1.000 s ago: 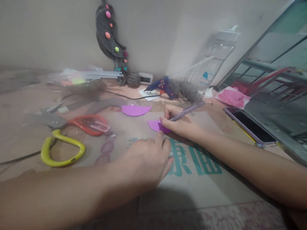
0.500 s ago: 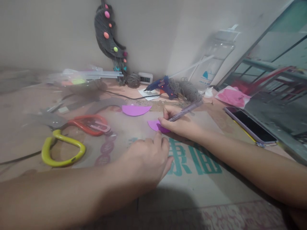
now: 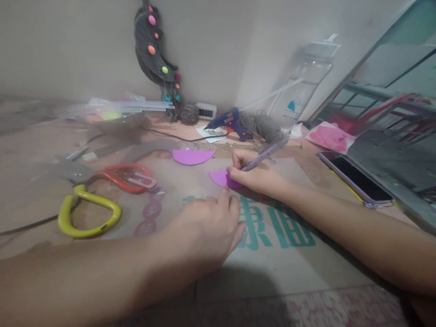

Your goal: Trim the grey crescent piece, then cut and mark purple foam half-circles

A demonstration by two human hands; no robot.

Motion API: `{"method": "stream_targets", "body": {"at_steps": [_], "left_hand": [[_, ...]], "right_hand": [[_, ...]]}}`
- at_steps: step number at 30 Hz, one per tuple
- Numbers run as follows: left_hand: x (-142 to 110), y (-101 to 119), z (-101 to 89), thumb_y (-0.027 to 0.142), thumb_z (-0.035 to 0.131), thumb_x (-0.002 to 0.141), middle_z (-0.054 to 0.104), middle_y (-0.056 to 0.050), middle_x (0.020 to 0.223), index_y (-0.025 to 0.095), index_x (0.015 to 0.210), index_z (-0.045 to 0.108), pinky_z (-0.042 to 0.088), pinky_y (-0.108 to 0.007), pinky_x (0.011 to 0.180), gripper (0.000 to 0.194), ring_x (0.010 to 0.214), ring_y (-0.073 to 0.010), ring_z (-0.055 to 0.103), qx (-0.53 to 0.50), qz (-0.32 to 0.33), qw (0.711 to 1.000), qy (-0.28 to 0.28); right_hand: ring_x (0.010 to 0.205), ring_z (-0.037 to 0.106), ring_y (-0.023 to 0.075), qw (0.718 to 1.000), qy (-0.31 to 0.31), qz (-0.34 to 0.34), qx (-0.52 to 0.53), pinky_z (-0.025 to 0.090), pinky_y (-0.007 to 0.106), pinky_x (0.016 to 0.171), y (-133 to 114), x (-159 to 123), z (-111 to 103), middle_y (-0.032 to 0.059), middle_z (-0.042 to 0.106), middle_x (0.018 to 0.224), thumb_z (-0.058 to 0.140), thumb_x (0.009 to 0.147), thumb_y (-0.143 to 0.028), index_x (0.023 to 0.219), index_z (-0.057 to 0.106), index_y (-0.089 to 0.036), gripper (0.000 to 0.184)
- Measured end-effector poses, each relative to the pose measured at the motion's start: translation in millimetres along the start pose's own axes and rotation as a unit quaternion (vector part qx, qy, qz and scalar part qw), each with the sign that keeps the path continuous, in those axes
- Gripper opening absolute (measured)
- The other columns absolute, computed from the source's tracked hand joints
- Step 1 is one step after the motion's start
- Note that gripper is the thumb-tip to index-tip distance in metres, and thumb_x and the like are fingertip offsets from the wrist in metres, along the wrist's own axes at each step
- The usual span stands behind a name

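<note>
A small purple half-disc (image 3: 218, 177), paper or foam, lies flat on the printed sheet. My right hand (image 3: 257, 175) is closed around a pen (image 3: 264, 156) and rests over its right part. The pen's tip is hidden behind the fingers. My left hand (image 3: 213, 222) lies palm down, index finger stretched out to the half-disc's lower edge, thumb apart and nothing gripped. Just behind sits a second, larger-looking purple half-disc (image 3: 194, 156). Under both hands spreads the pale sheet (image 3: 218, 281) with green characters.
Scissors with red and yellow handles (image 3: 90, 213) lie at left. Behind stand a glue gun (image 3: 226, 121) with a lit red light, grey yarn (image 3: 267, 127) and a clear bottle (image 3: 303, 81). A phone (image 3: 356, 177) lies right. A decorated grey crescent (image 3: 150, 45) hangs on the wall.
My right hand and the pen have shifted very slightly to the right over the half-disc. My left hand stays put.
</note>
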State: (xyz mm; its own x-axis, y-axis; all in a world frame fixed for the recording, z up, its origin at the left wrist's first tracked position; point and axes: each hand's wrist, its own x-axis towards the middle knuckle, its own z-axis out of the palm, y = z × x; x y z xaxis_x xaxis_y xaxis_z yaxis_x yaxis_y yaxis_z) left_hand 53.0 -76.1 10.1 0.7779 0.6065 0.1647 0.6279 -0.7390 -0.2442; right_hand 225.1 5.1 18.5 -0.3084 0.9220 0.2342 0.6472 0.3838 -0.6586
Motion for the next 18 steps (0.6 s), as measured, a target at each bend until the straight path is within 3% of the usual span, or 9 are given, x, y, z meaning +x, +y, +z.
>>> {"method": "stream_targets", "body": {"at_steps": [6,18], "left_hand": [[1.5,-0.1,0.7,0.036,0.04,0.101,0.071,-0.022,0.104,0.006,0.121,0.065,0.054,-0.034,0.049,0.044,0.067,-0.0267,0.07,0.003,-0.007,1.0,-0.004],[2.5,0.1,-2.5,0.037,0.037,0.101,0.07,-0.024,0.113,0.005,0.126,0.063,0.054,-0.035,0.048,0.048,0.066,-0.0262,0.071,0.002,-0.002,1.0,-0.022]], "right_hand": [[0.059,0.039,0.0113,0.998,0.052,0.011,0.032,0.03,0.026,0.057,7.5,-1.0,-3.8,-0.0063,0.042,0.059,0.057,0.075,-0.023,0.063,0.037,-0.023,0.023],[0.056,0.037,0.0102,1.0,0.001,0.0,0.025,0.027,0.026,0.055,6.3,-1.4,-1.9,-0.0068,0.041,0.057,0.057,0.075,-0.025,0.062,0.038,-0.022,0.023]]}}
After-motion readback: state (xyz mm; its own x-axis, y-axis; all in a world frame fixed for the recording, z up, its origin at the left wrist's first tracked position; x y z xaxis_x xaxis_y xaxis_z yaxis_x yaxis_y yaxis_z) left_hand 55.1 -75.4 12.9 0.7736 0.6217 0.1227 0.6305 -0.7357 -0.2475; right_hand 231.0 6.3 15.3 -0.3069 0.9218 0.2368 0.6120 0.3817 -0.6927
